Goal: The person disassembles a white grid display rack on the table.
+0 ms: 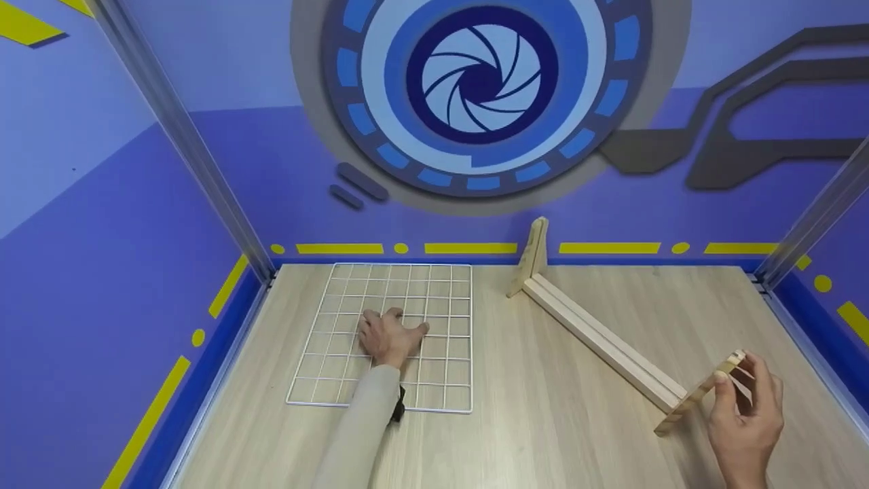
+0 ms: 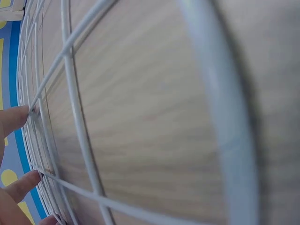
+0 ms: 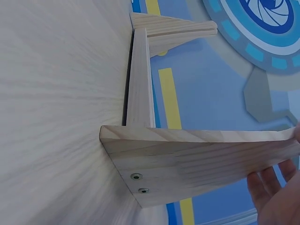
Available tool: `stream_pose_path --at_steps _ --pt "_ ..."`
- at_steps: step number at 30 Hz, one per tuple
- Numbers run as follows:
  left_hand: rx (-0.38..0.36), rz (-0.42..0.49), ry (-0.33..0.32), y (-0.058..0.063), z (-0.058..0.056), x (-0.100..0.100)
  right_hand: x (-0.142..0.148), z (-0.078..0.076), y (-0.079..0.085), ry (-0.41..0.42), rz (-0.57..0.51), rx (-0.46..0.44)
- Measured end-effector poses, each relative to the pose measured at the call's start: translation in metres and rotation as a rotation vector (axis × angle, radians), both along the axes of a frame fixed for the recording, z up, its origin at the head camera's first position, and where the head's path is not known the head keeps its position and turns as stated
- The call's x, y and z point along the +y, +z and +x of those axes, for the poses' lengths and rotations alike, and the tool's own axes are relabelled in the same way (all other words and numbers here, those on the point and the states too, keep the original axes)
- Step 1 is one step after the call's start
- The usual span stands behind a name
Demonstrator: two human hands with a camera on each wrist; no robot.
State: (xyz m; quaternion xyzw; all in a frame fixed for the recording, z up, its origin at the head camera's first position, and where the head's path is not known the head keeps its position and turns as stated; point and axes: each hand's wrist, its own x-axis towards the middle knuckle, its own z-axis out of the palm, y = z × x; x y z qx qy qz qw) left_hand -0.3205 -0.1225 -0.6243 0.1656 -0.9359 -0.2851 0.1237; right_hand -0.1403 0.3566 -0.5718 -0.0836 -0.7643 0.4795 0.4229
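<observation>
A white wire grid panel [image 1: 471, 360] lies flat on the left of the table. My left hand [image 1: 388, 338] rests on it with fingers spread, and in the left wrist view its fingertips [image 2: 33, 180] touch the wires. On the right stands a wooden frame [image 1: 601, 336], a long grooved bar between two upright end pieces. With thumb and fingers my right hand [image 1: 750, 418] pinches the top of the near end piece [image 1: 699, 394]. Two metal bolts [image 3: 136, 176] show low on that piece in the right wrist view. The far end piece [image 1: 533, 261] stands near the back wall.
Beneath everything is a pale wood-grain table [image 1: 502, 435]. A purple back wall [image 1: 448, 227] with a large round graphic rises behind it, and blue side panels [image 1: 102, 326] with metal posts [image 1: 204, 163] stand at the sides.
</observation>
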Motion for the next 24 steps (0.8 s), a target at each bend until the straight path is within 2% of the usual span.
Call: stream_pose_path --at_steps 4,7,12,16,21,24 --pt "-0.009 -0.008 -0.027 0.001 0.002 -0.005 -0.001 0.002 0.003 0.005 -0.035 -0.02" --pt "-0.044 -0.011 -0.067 0.005 0.004 -0.008 0.001 0.006 0.005 0.0 -0.054 -0.019" --pt "-0.099 0.024 -0.187 0.015 0.011 -0.013 0.006 0.014 0.008 -0.021 -0.077 -0.035" --pt "-0.106 0.043 -0.282 0.023 0.016 -0.021 0.009 0.019 0.012 -0.008 -0.104 -0.045" --pt "-0.101 0.01 -0.341 0.035 0.019 -0.037 0.009 0.018 0.019 0.023 -0.095 -0.059" --pt "-0.096 -0.02 -0.367 0.046 0.019 -0.049 0.007 0.014 0.029 0.037 -0.066 -0.049"
